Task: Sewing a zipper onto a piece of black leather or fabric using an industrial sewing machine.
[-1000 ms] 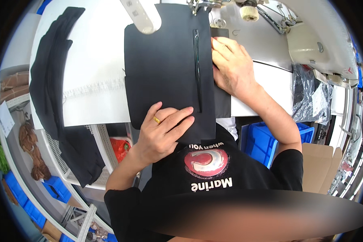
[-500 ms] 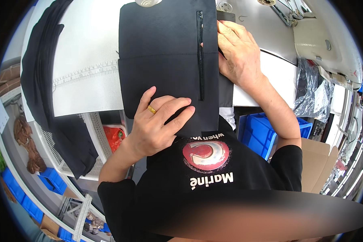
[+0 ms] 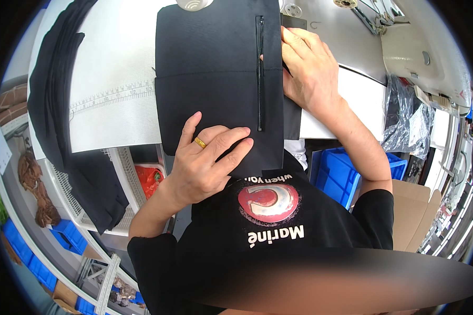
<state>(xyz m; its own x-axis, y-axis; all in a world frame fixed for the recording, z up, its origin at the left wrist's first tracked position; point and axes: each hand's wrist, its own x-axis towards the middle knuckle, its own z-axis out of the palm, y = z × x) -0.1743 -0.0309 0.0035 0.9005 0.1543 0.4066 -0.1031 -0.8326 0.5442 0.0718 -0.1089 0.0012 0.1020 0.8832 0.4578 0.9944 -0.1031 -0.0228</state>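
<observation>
A black fabric panel (image 3: 210,100) with a seam across it lies over the table edge toward my body. A black zipper (image 3: 260,100) runs lengthwise near its right side. My left hand (image 3: 207,157), a gold ring on one finger, rests on the panel's lower part with fingers spread. At the panel's right edge, my right hand (image 3: 312,71) grips the fabric, its thumb and some fingertips hidden beneath. A bit of skin shows through the zipper slit. Under the right edge lies another dark piece (image 3: 293,113).
A long stack of black fabric (image 3: 50,89) hangs off the table at left, beside a white measuring mat (image 3: 113,115). Sewing machine parts (image 3: 425,52) stand at the right. Below are a white basket (image 3: 126,168), a blue crate (image 3: 336,176) and a cardboard box (image 3: 415,210).
The panel's right edge and zipper have shifted very slightly left, along with my right hand. My left hand stays in nearly the same place.
</observation>
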